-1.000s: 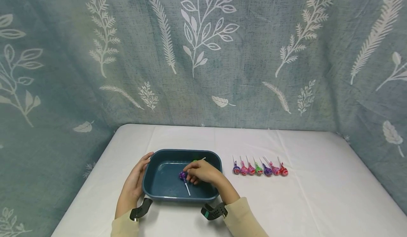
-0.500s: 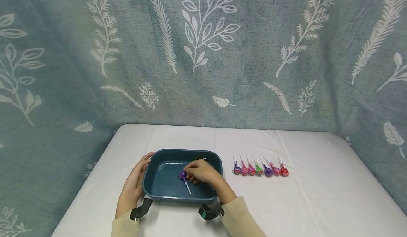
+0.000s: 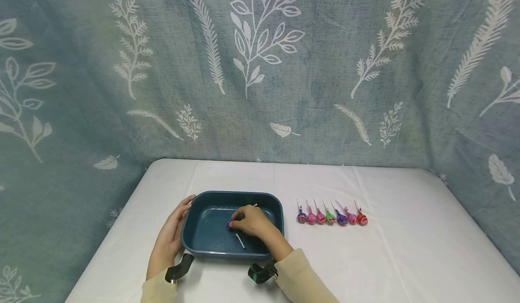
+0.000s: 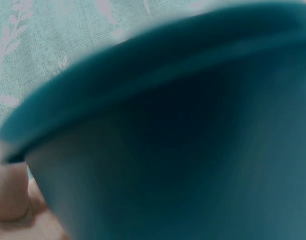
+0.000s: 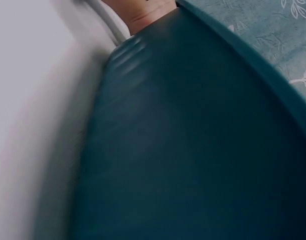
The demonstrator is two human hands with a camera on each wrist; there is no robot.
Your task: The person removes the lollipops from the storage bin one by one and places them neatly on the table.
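Observation:
A dark teal rectangular tray stands on the white-covered table. My left hand lies along its left outer wall, fingers extended up to the rim. In the left wrist view, part of that hand shows beside the blurred tray wall. Inside the tray, my right hand pinches a purple lollipop at its wrapped head. The fingertips mostly hide the head, while the white stick points toward the front. Behind the right hand, another lollipop stick pokes out, its head hidden.
To the right of the tray, several wrapped lollipops lie in a row, sticks pointing away, in purple, pink, green and red. A leaf-patterned curtain hangs behind the table. The right wrist view is filled mostly by the tray's wall.
My right hand has moved slightly left inside the tray, and its fingertips now cover the purple lollipop's head. The green lollipop head seen earlier is now hidden. My left hand stays put.

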